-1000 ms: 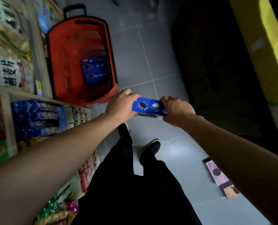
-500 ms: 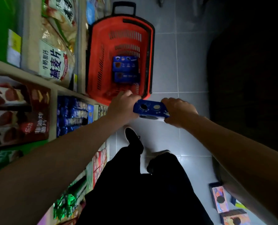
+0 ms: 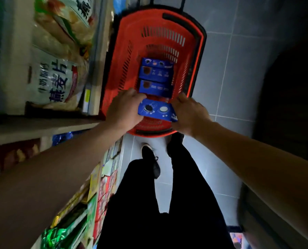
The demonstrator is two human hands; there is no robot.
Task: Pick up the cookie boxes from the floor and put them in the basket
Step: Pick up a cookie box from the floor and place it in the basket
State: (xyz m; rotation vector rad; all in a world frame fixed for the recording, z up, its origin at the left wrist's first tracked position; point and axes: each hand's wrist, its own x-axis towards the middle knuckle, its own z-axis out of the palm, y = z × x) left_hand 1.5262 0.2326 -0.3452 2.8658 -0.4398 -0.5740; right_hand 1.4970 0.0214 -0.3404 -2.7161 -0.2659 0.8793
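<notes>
Two hands hold one blue cookie box [image 3: 156, 110] over the near end of the red basket [image 3: 117, 69]. We see our left hand [image 3: 125, 110] gripping the box's left end, fingers curled round it. Our right hand [image 3: 190, 115] grips the right end the same way. Two more blue boxes [image 3: 156, 79] lie flat in the middle of the basket floor, side by side and touching. The basket sits on the grey floor [image 3: 239, 78], just beside the shelf [image 3: 41, 126] of snack bags.
</notes>
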